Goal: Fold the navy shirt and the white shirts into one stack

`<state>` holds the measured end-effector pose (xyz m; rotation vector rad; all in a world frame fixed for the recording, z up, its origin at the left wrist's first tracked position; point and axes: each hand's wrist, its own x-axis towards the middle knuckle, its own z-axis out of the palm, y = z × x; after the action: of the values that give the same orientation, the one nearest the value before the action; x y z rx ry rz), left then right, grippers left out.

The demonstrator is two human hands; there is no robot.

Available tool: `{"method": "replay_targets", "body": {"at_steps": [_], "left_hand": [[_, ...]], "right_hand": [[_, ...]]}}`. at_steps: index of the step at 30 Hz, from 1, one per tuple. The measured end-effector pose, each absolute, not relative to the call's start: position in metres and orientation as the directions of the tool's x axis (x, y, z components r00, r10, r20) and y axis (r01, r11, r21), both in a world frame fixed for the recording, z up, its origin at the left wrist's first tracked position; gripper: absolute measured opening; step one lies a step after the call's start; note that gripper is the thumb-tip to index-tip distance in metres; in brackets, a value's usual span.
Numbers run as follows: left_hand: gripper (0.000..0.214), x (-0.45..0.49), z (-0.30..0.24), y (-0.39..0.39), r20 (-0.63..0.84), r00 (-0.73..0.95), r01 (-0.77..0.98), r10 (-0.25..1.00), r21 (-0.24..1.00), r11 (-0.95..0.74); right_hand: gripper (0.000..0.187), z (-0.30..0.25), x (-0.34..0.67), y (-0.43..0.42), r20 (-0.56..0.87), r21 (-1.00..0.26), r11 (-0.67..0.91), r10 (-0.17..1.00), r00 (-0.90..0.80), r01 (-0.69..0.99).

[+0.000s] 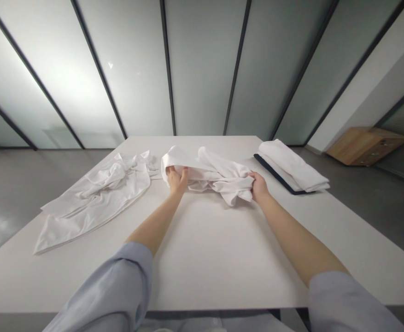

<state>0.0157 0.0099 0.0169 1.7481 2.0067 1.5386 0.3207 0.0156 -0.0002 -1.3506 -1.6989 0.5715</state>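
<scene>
Pale blue sleeves [119, 288], pushed back from bare forearms, enter the frame at 7 o'clock and 5 o'clock, over the near edge of a white table [202, 272]. Both arms reach toward 12 o'clock, where a person works at a bunched white garment [219, 177] lying on the far half of the tabletop, roughly centred between the table's sides. The left hand [177, 180] is closed, fingers curled up and gathered into a fold at the garment's left end, gripping the fabric. The right hand [259, 186] is also closed, clenched on the garment's right end, where loose folds hang toward the table. Between the two hands the cloth is rolled and rumpled, a loop of it arching up behind the left hand. At 10 o'clock, a crumpled cloth [94, 198] lies spread in loose creases, its far end just beside the garment. At 1 o'clock, near the right hand, sits a folded stack [291, 166], white, with a navy edge [274, 174] along its underside; what that edge belongs to cannot be told. Beyond the table are a frosted glass wall [202, 69] with dark frames, a grey floor [388, 216] and, at 2 o'clock, a wooden cabinet [365, 146].
</scene>
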Motion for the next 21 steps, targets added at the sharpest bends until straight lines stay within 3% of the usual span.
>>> {"method": "replay_targets", "body": {"at_steps": [2, 5, 9, 11, 15, 21], "left_hand": [[0.058, 0.021, 0.02, 0.006, 0.583, -0.252, 0.684, 0.773, 0.672, -0.284], [0.07, 0.034, 0.028, -0.002, 0.651, -0.015, 0.675, 0.759, 0.567, -0.472], [0.066, 0.053, 0.033, -0.011, 0.566, 0.324, 0.702, 0.758, 0.393, -0.594], [0.061, 0.057, 0.03, -0.011, 0.505, 0.407, 0.715, 0.761, 0.343, -0.609], [0.045, 0.049, 0.021, -0.003, 0.48, 0.323, 0.744, 0.815, 0.403, -0.533], [0.036, 0.029, 0.017, 0.005, 0.489, 0.039, 0.773, 0.871, 0.537, -0.336]], "right_hand": [[0.044, 0.006, 0.319, 0.013, 0.33, -0.814, 0.29, 0.944, -0.01, 0.504], [0.055, 0.016, 0.304, 0.005, 0.342, -0.77, 0.349, 0.932, -0.116, 0.534], [0.074, 0.023, 0.269, -0.001, 0.174, -0.626, 0.344, 0.936, -0.305, 0.7], [0.076, 0.026, 0.253, 0.001, 0.069, -0.571, 0.323, 0.935, -0.348, 0.754], [0.073, 0.032, 0.231, 0.013, -0.046, -0.654, 0.251, 0.928, -0.369, 0.713], [0.017, 0.031, 0.219, 0.011, -0.164, -0.905, 0.038, 0.888, -0.43, 0.425]]}}
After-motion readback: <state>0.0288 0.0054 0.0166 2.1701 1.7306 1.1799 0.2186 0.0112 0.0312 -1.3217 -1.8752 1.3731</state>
